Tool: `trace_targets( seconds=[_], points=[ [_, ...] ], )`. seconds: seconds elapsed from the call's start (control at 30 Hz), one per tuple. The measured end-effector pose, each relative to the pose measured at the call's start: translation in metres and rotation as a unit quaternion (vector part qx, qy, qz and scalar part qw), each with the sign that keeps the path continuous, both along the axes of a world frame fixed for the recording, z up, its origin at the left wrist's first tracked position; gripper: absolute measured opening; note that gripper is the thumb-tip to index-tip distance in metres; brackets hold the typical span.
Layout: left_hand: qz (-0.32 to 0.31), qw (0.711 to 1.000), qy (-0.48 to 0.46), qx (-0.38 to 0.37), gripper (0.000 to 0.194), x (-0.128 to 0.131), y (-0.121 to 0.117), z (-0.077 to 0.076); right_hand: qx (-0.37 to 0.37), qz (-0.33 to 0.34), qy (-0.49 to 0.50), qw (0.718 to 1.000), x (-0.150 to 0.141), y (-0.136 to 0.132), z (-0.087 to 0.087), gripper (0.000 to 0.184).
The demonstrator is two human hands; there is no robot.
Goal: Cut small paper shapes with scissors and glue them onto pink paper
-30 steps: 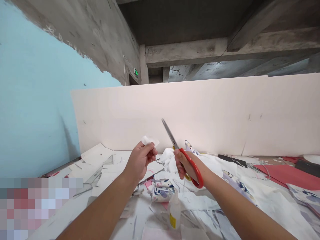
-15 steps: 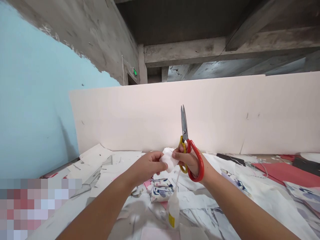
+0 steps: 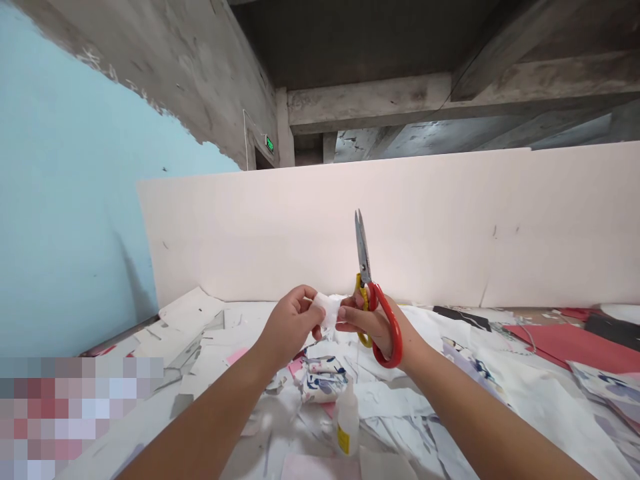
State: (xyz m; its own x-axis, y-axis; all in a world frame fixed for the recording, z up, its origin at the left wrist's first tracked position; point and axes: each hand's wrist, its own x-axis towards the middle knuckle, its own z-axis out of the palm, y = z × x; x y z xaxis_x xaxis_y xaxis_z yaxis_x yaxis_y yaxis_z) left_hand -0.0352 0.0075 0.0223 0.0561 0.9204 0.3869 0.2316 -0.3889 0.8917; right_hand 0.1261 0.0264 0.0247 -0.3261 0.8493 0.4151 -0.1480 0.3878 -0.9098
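Observation:
Between my two hands is a small white piece of soft material (image 3: 329, 312), perhaps cloth or paper. My left hand (image 3: 293, 320) pinches its left side between thumb and fingers. The fingertips of my right hand (image 3: 367, 320) close on its right edge. Scissors (image 3: 364, 250) with one red and one yellow handle loop also hang on my right hand, blades pointing up and nearly together. Below the hands stands a small white squeeze bottle (image 3: 347, 420) with a yellow label. Just behind it lies a folded floral-print fabric bundle (image 3: 324, 381).
White scraps and sheets (image 3: 215, 340) cover much of the table. Red sheets (image 3: 575, 350) and a dark strip (image 3: 463, 318) lie to the right. A pale upright board (image 3: 320, 233) closes off the back, beside a blue wall (image 3: 65, 200) on the left.
Both hands have shifted slightly left with the white piece, which now looks flatter and more stretched out. The scissors moved left along with my right hand and tilt more to the left.

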Motion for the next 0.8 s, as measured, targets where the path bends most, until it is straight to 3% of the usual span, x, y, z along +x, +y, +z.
trace_targets(
  seconds=[0.13,0.23,0.33,0.5,0.67,0.8],
  points=[
    [0.000,0.996,0.086,0.015,0.009,-0.0007,-0.0021,-0.0044,0.015,-0.039,-0.062,0.997,0.0002,-0.0017,0.0022,0.029],
    [-0.003,0.995,0.094,0.012,0.010,-0.0012,-0.0020,-0.0049,0.004,-0.063,-0.090,0.994,0.0003,0.0000,0.0019,0.027],
    [-0.010,0.998,0.058,0.007,0.010,-0.0009,0.0002,-0.0036,0.005,-0.065,-0.099,0.993,-0.0006,0.0006,0.0009,0.025],
    [-0.043,0.998,-0.037,-0.039,0.030,0.0018,0.0035,-0.0030,0.026,-0.092,-0.066,0.993,-0.0044,-0.0005,-0.0011,0.026],
    [-0.087,0.991,-0.067,-0.081,0.013,0.0014,0.0043,-0.0024,0.057,-0.115,-0.045,0.991,-0.0081,-0.0017,-0.0035,0.029],
    [-0.086,0.990,-0.095,-0.062,0.014,-0.0029,0.0050,-0.0002,0.019,-0.059,-0.005,0.998,-0.0059,-0.0028,-0.0061,0.029]
  ],
)
